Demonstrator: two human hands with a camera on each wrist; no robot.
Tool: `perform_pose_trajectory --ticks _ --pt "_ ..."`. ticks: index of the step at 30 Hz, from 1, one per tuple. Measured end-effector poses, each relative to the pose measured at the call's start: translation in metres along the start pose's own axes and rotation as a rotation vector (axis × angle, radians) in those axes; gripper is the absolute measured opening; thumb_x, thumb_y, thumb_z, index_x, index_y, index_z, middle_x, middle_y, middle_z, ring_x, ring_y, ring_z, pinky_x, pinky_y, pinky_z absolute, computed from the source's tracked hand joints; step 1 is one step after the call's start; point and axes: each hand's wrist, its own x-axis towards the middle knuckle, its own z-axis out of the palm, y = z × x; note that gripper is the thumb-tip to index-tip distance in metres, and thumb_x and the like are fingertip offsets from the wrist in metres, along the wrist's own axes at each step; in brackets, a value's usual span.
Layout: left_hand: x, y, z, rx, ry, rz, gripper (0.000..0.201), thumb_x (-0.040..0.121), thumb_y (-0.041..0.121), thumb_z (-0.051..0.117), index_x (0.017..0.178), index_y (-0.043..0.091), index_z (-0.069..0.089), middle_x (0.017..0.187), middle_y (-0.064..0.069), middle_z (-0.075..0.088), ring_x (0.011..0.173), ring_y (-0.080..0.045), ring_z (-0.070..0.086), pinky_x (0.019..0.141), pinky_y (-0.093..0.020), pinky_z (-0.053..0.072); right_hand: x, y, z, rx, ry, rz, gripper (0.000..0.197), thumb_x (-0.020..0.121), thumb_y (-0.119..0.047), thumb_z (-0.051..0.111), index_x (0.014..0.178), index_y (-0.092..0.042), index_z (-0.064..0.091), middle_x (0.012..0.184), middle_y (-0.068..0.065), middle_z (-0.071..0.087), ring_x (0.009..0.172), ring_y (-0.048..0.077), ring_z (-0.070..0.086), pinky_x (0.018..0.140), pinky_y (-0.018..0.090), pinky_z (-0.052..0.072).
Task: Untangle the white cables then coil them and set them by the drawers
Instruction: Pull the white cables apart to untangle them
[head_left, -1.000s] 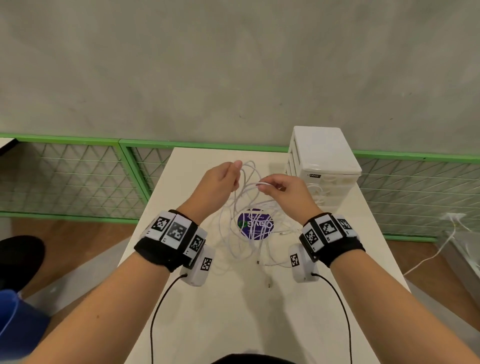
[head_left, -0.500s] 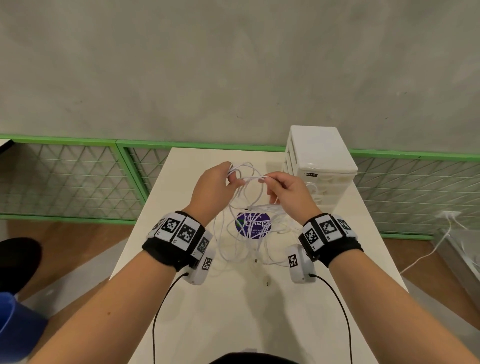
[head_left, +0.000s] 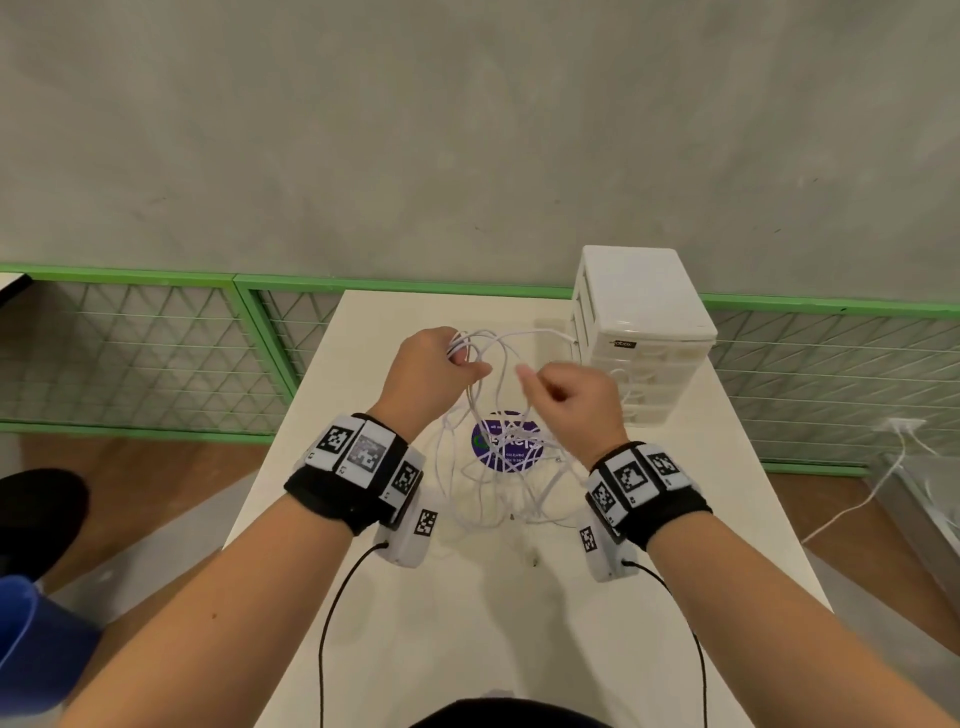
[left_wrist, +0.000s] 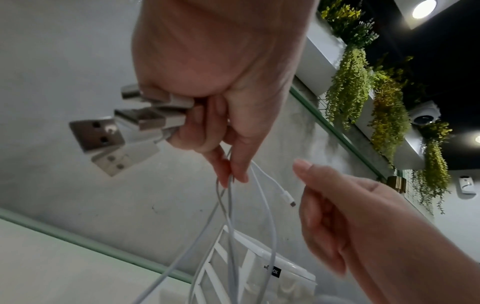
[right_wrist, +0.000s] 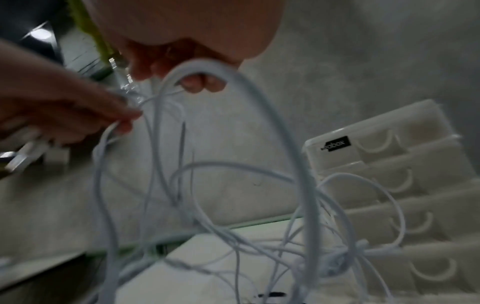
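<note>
My left hand (head_left: 457, 358) is raised above the table (head_left: 467, 623) and grips several white USB plugs (left_wrist: 96, 135). Its fingertips (left_wrist: 228, 174) pinch the strands below them. The white cables (head_left: 483, 519) hang from it into a loose tangle on the table. My right hand (head_left: 540, 389) is close beside it, fingers curled and thumb out. In the right wrist view a cable loop (right_wrist: 306, 185) arches over those curled fingers (right_wrist: 200, 82). A small connector (left_wrist: 288, 197) dangles free between the hands. The white drawer unit (head_left: 644, 312) stands at the table's back right.
A round purple sticker (head_left: 506, 441) lies under the tangle. A green mesh fence (head_left: 156, 353) runs behind the table and down its left side. A blue object (head_left: 31, 639) is low on the left, and another white cable (head_left: 857, 499) trails on the floor at the right.
The right hand has let go of the cable end at the left hand and drawn back to the right. The left hand has risen slightly and holds the plugs.
</note>
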Motion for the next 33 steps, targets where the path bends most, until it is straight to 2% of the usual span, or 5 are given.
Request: perform_pose_trajectory --ticks 4,9,14,19,33 --pt "0.003 0.011 -0.002 -0.078 0.014 -0.009 0.049 0.079 0.021 0.075 0.058 0.016 0.030 0.056 0.000 0.038 0.052 -0.015 0.034 0.051 -0.027 0.028 -0.013 0.000 0.009 -0.371 -0.457 0.022 0.047 0.085 -0.057 0.056 0.059 -0.018 0.067 0.049 -0.002 0.057 0.050 0.014 0.053 0.051 0.026 0.042" --pt "0.002 0.015 -0.003 -0.178 -0.013 -0.038 0.043 0.080 0.023 0.075 0.061 0.013 0.038 0.055 0.003 0.038 0.046 -0.010 0.032 0.042 -0.016 0.026 -0.029 0.010 0.029 -0.527 -0.378 -0.049 0.036 0.083 -0.031 0.066 0.053 -0.017 0.053 0.051 0.000 0.053 0.048 0.024 0.055 0.042 0.020 0.015" --pt "0.009 0.012 -0.019 -0.198 0.042 -0.091 0.045 0.091 0.047 0.055 0.068 0.010 0.046 0.058 -0.001 0.041 0.050 -0.015 0.037 0.051 -0.029 0.029 -0.035 0.025 0.032 -0.706 -0.571 -0.247 0.019 0.062 -0.017 0.084 0.054 -0.023 0.067 0.058 -0.001 0.054 0.052 0.019 0.053 0.050 0.024 0.030" --pt "0.017 -0.003 -0.023 -0.309 0.131 -0.182 0.045 0.097 0.046 0.041 0.067 0.013 0.033 0.068 -0.010 0.033 0.056 -0.020 0.028 0.060 -0.031 0.026 -0.065 0.054 0.017 -1.118 -1.031 -0.095 0.022 0.092 -0.019 0.048 0.102 -0.018 0.069 0.116 0.005 0.055 0.111 0.026 0.047 0.102 0.042 0.027" --pt "0.024 -0.007 -0.031 -0.365 0.292 -0.130 0.050 0.095 0.046 0.044 0.059 0.019 0.023 0.057 -0.001 0.022 0.056 -0.021 0.022 0.059 -0.036 0.024 -0.084 0.094 -0.020 -1.152 -1.145 0.340 0.063 0.096 -0.057 0.012 0.130 -0.025 0.054 0.147 0.004 0.031 0.130 0.028 0.034 0.110 0.060 0.007"
